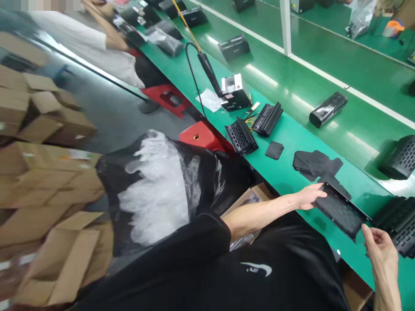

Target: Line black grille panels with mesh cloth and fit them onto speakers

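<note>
Both my hands hold a flat black perforated panel [340,211] over the green workbench [285,172]. My left hand [309,196] grips its near edge, and my right hand [378,246] pinches its lower corner. Just beyond the panel lies a heap of black foam sheets [317,164], with a single square sheet [274,150] further along. Two black perforated housings [241,136] [267,119] rest near some yellow wires [249,123]. Another black perforated housing [398,226] sits right beside my right hand.
A corded electric screwdriver [209,73] hangs above the bench near a small box [234,93]. A co-worker [97,52] sits behind me by red stools [204,136]. A black plastic sack [158,194] and stacked cardboard boxes [39,207] stand to my left.
</note>
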Available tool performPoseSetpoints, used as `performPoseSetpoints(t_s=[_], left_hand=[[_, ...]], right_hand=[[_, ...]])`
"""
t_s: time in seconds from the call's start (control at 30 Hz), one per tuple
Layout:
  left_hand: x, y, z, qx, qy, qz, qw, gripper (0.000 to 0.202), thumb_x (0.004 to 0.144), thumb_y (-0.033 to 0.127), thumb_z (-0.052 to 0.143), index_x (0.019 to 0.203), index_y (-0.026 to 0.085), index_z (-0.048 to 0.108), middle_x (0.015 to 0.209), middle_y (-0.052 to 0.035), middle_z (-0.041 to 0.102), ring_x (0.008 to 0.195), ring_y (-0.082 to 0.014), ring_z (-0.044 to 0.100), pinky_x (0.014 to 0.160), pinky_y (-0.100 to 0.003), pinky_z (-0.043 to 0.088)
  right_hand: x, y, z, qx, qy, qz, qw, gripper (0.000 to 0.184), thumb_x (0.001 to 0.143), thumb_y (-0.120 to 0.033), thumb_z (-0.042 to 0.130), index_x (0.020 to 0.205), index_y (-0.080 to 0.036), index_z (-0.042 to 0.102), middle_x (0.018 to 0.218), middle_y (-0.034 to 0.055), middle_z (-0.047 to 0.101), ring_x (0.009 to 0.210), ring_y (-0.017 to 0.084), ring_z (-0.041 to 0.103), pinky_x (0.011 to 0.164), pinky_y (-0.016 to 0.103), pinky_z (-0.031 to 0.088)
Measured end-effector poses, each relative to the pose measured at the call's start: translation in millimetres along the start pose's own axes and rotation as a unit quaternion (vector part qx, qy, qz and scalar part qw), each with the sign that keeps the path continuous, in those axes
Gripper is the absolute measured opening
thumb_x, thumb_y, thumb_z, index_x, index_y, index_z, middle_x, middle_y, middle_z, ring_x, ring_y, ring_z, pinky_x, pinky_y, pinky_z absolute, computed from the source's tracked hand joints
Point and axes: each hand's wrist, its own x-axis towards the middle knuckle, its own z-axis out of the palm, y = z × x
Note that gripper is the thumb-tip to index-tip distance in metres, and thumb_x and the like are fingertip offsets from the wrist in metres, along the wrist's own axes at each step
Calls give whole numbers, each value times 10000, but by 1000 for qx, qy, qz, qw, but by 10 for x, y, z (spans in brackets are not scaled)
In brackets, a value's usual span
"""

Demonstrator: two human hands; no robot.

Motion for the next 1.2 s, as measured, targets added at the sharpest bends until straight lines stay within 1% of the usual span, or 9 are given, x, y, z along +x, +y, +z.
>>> performPoseSetpoints(t_s=[0.07, 0.13, 0.23, 0.33, 0.47, 0.6, 0.83, 1.03, 1.2], left_hand=[[-74, 50, 60, 6, 4, -9, 1000, 434, 644, 116, 769, 1073, 165, 735, 879, -32, 735, 764, -140, 665, 804, -289, 524], [-149, 103, 114, 16, 10, -19, 1000, 399, 637, 123, 763, 1031, 167, 722, 831, -7, 707, 725, -123, 641, 747, -262, 516], [-260, 199, 167, 51, 0, -39, 998, 344, 668, 193, 795, 996, 172, 694, 810, 0, 691, 686, -122, 630, 686, -259, 538], [-359, 290, 184, 109, -32, -56, 992, 346, 738, 322, 824, 1006, 166, 670, 831, -36, 718, 688, -165, 676, 647, -314, 595], [-448, 350, 172, 136, -64, -51, 987, 316, 756, 305, 790, 998, 150, 660, 813, -55, 727, 678, -196, 713, 629, -363, 641], [-505, 368, 160, 138, -89, -47, 985, 353, 749, 253, 736, 1078, 144, 670, 831, -61, 741, 664, -197, 726, 612, -348, 645], [-612, 402, 190, 171, -168, -59, 969, 532, 832, 409, 766, 1260, 136, 606, 801, -83, 750, 599, -220, 735, 531, -287, 586], [-617, 399, 194, 163, -207, -62, 963, 571, 808, 451, 808, 1238, 134, 608, 817, -80, 757, 634, -228, 749, 558, -297, 590], [-596, 385, 171, 160, -228, -65, 958, 550, 778, 454, 855, 1164, 153, 604, 826, -68, 758, 643, -224, 754, 588, -312, 606]], right_hand=[[-82, -17, 51, 111, -9, 36, 993, 698, 581, -741, 883, 972, -211, 652, 794, 14, 684, 687, 199, 633, 570, 294, 511], [-151, -50, 115, 188, -35, 65, 979, 668, 561, -697, 930, 910, -225, 611, 781, -31, 640, 664, 146, 578, 561, 246, 480], [-218, -77, 158, 234, -57, 86, 967, 643, 553, -631, 974, 808, -229, 543, 697, -67, 571, 574, 92, 463, 491, 204, 384], [-276, -104, 135, 279, -72, 102, 952, 629, 553, -583, 994, 808, -230, 539, 687, -64, 578, 570, 97, 478, 495, 202, 392], [-376, -185, 90, 307, -71, 106, 943, 635, 538, -586, 1003, 805, -227, 553, 677, -59, 575, 590, 105, 496, 539, 207, 449], [-477, -245, 59, 316, -56, 116, 940, 627, 536, -581, 1004, 804, -228, 560, 657, -64, 571, 562, 97, 487, 517, 201, 430], [-604, -242, -19, 319, -45, 104, 941, 587, 616, -595, 976, 805, -224, 563, 623, -80, 496, 504, 70, 395, 438, 180, 329], [-656, -246, -47, 311, -35, 103, 944, 578, 645, -609, 957, 792, -226, 549, 577, -82, 446, 472, 71, 350, 391, 181, 252], [-655, -230, -73, 342, -8, 111, 933, 662, 519, -598, 1015, 907, -206, 650, 572, -86, 460, 461, 49, 328, 392, 151, 247]])
